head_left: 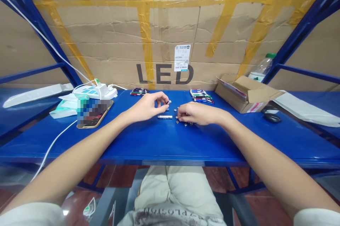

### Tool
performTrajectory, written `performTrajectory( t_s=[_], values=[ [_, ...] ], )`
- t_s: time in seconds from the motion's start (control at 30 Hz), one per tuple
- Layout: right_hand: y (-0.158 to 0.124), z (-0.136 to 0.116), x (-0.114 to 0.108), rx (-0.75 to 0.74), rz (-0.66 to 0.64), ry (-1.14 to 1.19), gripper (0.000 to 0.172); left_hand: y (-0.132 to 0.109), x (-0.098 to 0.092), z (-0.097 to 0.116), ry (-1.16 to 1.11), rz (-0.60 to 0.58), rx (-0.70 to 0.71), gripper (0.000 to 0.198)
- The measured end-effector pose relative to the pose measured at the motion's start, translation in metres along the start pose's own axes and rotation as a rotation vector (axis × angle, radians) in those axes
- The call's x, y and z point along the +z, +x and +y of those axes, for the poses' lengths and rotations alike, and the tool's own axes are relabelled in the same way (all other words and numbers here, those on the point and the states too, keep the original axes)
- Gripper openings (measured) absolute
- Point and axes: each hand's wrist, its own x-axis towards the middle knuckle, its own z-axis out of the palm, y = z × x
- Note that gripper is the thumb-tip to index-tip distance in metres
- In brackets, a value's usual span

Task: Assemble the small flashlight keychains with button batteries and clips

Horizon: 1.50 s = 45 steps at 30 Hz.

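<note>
My left hand is pinched, with a small silver button cell at its fingertips. Just under those fingers a silver penlight tube lies on the blue table, and the end of a second tube shows behind it. My right hand rests low over several loose button cells, its fingers bent and drawn together. Whatever those fingertips hold is hidden from above. Behind my right hand lies a row of coloured penlights; a smaller bunch of penlights sits behind my left hand.
At left are a phone, a white power strip with cables and a plastic packet. An open cardboard box, a black mouse and a bottle stand at right. Taped cardboard closes off the back.
</note>
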Motion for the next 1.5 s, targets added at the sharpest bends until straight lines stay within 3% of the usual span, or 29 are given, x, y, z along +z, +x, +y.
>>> performTrajectory(
  t_s=[0.43, 0.63, 0.7, 0.83, 1.0, 1.5],
  values=[
    [0.002, 0.0, 0.005, 0.03, 0.004, -0.066, 0.017, 0.0, 0.0, -0.002, 0.01, 0.003, 0.015, 0.023],
    [-0.003, -0.005, -0.005, 0.048, 0.003, 0.049, 0.018, 0.0, -0.001, -0.003, 0.015, 0.007, 0.027, 0.021],
    [-0.006, -0.005, -0.01, 0.07, -0.027, 0.083, 0.012, 0.0, -0.001, -0.002, 0.013, 0.003, 0.034, 0.021],
    [-0.009, -0.003, -0.015, 0.11, -0.121, 0.043, 0.02, 0.0, -0.002, -0.001, 0.016, -0.003, 0.042, 0.021],
    [-0.007, -0.005, -0.014, 0.103, -0.16, 0.043, 0.008, 0.001, -0.001, 0.0, 0.029, -0.009, 0.045, 0.021],
    [-0.005, -0.005, -0.006, 0.116, -0.094, -0.049, 0.004, 0.001, -0.001, 0.0, 0.017, -0.032, 0.024, 0.026]
  ],
)
